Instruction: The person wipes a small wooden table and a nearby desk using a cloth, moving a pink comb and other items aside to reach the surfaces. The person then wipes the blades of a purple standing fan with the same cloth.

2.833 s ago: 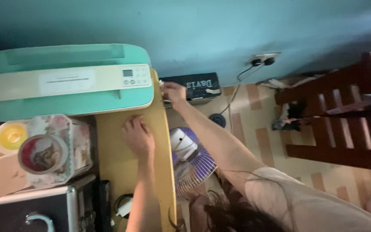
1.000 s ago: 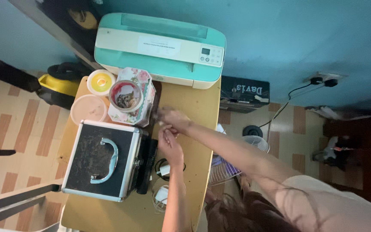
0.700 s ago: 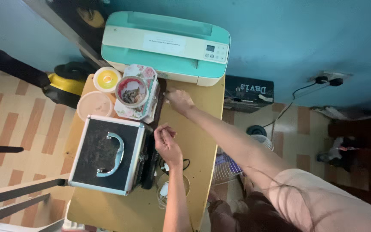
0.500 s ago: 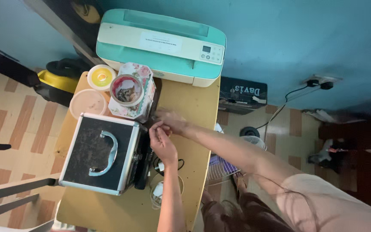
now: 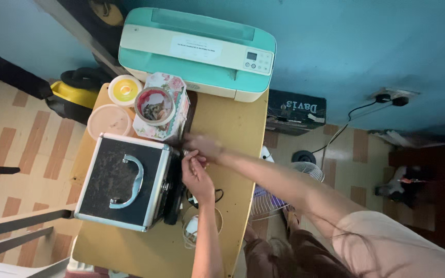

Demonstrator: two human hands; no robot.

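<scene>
Both hands, left hand [image 5: 197,172] and right hand [image 5: 202,145], meet pinching a small unclear item beside the black aluminium case [image 5: 122,180] on the desk [image 5: 227,123].

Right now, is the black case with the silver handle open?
No, the black case lies shut on the yellow table, its curved handle flat on the closed lid.

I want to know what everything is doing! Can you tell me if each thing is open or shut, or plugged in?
Black case: shut, handle flat.
Printer: lid shut.
Flowery box: shut, tape roll on top.
Wall socket: plugs in.
Left hand: fingers pinched; what it holds is too small to tell.
Right hand: meeting the left, blurred.
</scene>
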